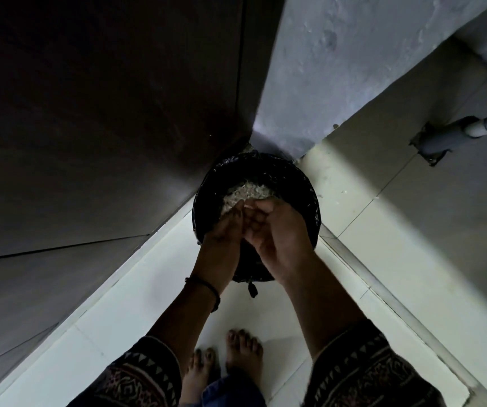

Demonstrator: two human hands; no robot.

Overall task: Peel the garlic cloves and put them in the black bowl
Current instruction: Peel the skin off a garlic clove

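I stand over a round bin (301,183) lined with a black plastic bag, set on the floor in a corner. Pale, flaky scraps (248,192) that look like peelings lie inside it. Both my hands hang together above the bin's near half. My left hand (224,227) has its fingers fairly straight and its palm turned toward the right one. My right hand (274,233) is loosely cupped, fingertips touching the left palm. Nothing shows between them. No garlic cloves or black bowl are in view.
A dark cabinet or door panel (104,113) rises on the left and a grey wall (339,69) behind the bin. A grey pipe (454,133) meets the tiled floor (368,201) at the right. My bare feet (236,359) stand on the tiles below.
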